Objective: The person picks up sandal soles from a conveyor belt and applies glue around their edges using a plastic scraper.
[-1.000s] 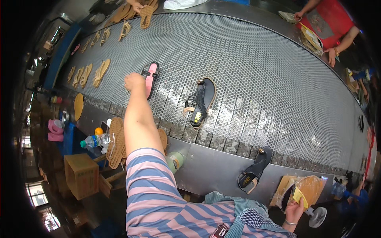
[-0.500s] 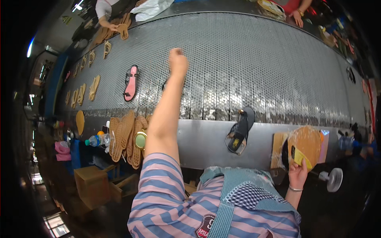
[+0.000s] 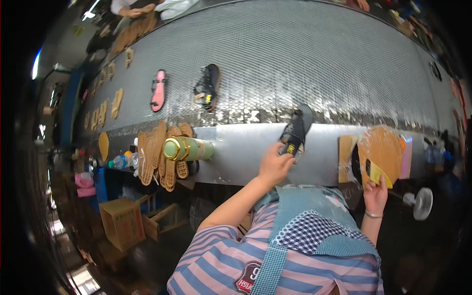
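My left hand (image 3: 276, 166) grips the near end of a black sandal (image 3: 297, 129), its fingers closed on the edge. The sandal lies on the metal ledge (image 3: 246, 152), its far end reaching onto the grey mesh conveyor belt (image 3: 275, 59). A second black sandal (image 3: 208, 87) rests on the belt to the left, and beyond it lies a sandal with a pink insole (image 3: 158, 91). My right hand (image 3: 375, 198) holds a flat yellow piece with a dark spot (image 3: 380, 176) against a round wooden board (image 3: 382, 147) with whitish residue along its edge.
Left on the ledge, a green flask (image 3: 199, 149) lies beside a pile of brown soles (image 3: 158, 147). Tan sandal parts (image 3: 116, 103) stand on the belt's left. Another person's hand (image 3: 132, 12) is at the far edge. A white fan (image 3: 423, 204) stands at right, a cardboard box (image 3: 121, 222) below left.
My left hand has come back from over the belt to the sandal on the ledge. The second black sandal, mostly hidden by my arm before, now shows on the belt.
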Demonstrator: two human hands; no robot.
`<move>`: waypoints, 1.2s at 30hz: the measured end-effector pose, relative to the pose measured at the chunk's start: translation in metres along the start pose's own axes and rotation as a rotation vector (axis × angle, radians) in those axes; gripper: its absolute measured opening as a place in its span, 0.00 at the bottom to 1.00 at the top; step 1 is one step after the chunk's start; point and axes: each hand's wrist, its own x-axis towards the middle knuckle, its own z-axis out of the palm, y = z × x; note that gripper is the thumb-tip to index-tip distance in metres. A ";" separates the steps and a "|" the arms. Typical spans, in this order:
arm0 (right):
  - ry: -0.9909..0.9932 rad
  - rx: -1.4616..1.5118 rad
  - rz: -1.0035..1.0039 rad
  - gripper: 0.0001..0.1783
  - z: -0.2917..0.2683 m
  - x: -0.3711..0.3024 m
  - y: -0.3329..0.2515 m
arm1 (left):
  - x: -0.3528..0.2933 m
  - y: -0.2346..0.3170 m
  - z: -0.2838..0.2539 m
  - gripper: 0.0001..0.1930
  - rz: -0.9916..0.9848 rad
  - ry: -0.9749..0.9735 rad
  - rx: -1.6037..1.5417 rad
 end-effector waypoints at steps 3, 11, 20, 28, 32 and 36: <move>-0.038 0.008 0.024 0.12 -0.015 0.009 -0.002 | -0.008 -0.007 -0.005 0.09 -0.039 0.013 0.081; 0.038 -0.034 -0.056 0.10 0.009 0.000 0.002 | 0.049 0.002 0.043 0.26 -0.025 -0.098 0.296; 0.032 -0.157 -0.210 0.16 -0.001 -0.006 -0.009 | 0.111 -0.013 0.052 0.12 -0.222 -0.242 -0.005; 0.096 -0.155 -0.179 0.15 -0.005 -0.004 -0.010 | 0.126 0.043 0.022 0.09 -0.061 -0.139 -0.283; 0.095 -0.148 -0.191 0.15 -0.006 -0.003 -0.013 | 0.120 0.045 0.029 0.09 0.021 -0.122 -0.337; 0.129 -0.265 -0.244 0.14 -0.007 -0.001 -0.011 | 0.105 0.016 0.046 0.17 0.035 -0.410 -0.006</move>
